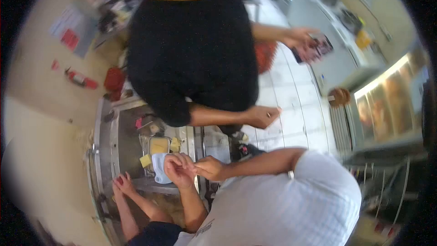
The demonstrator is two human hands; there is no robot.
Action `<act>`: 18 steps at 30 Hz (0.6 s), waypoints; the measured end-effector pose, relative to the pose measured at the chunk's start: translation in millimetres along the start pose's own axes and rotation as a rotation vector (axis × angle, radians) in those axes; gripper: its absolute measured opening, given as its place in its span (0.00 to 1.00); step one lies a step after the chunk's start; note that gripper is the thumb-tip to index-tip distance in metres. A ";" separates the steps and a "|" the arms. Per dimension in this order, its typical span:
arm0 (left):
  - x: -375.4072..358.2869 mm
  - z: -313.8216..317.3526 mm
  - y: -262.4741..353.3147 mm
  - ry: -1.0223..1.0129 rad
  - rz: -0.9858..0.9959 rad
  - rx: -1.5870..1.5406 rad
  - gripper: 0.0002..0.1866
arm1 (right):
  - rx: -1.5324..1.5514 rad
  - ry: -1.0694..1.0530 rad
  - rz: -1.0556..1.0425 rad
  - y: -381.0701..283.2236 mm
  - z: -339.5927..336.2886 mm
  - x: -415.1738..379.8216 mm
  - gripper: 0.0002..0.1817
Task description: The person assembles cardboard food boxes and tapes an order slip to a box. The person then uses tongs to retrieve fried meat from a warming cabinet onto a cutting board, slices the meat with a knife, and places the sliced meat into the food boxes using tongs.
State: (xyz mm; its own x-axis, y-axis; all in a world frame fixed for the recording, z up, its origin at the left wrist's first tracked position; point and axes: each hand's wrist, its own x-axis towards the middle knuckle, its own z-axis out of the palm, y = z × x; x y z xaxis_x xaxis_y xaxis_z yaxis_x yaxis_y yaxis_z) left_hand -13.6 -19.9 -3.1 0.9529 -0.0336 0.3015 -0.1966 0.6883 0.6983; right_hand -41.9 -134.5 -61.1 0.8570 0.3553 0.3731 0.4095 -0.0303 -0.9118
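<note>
My left hand is raised in front of my pale shirt, palm showing and fingers loosely bent with nothing visible in them. Against its side, my right hand has its fingers pressed together; whether they hold anything is too blurred to tell. Just behind my left hand lies a light blue plastic item. Next to it are a tray of pale yellow food, a yellow piece and another yellow piece in the metal sink area.
A person in black stands opposite, with a phone in one hand. Another person's two hands are together over the metal basin's edge at left. A lit glass cabinet stands at right; a fire extinguisher hangs at left.
</note>
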 end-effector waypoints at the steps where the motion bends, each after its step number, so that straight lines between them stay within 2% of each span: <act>1: 1.6 2.4 1.7 -0.021 -0.016 0.008 0.20 | 0.044 0.052 0.021 -5.9 0.6 0.2 0.16; 3: -1.4 4.3 5.5 0.000 0.001 0.035 0.20 | 0.148 0.074 0.076 -11.5 0.3 -0.6 0.15; 6: 4.8 9.2 27.1 -0.022 0.129 0.299 0.17 | 0.053 0.094 0.096 -3.9 4.7 0.5 0.14; 8: 13.4 15.8 47.1 0.013 0.196 0.425 0.15 | 0.118 0.067 0.276 -6.7 8.4 13.6 0.14; 12: 7.2 9.1 73.6 0.083 0.262 0.290 0.15 | 0.077 0.126 0.092 -16.6 40.0 65.1 0.11; 14: 2.8 -3.6 67.4 0.187 0.258 0.241 0.15 | -0.021 0.001 -0.025 -15.2 35.5 96.6 0.11; 16: -5.1 -19.7 70.1 0.287 0.238 0.320 0.16 | 0.113 -0.089 0.193 3.5 39.9 139.0 0.11; 18: -16.5 -43.5 64.7 0.427 0.214 0.367 0.15 | 0.035 -0.189 0.109 29.9 57.6 200.4 0.10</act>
State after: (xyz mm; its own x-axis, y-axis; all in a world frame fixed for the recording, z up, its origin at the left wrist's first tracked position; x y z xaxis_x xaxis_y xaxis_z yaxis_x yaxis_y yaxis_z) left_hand -31.9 56.7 8.9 0.8767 0.4247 0.2259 -0.3891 0.3498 0.8522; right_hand 124.1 -10.3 -23.5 0.8205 0.5206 0.2360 0.3037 -0.0473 -0.9516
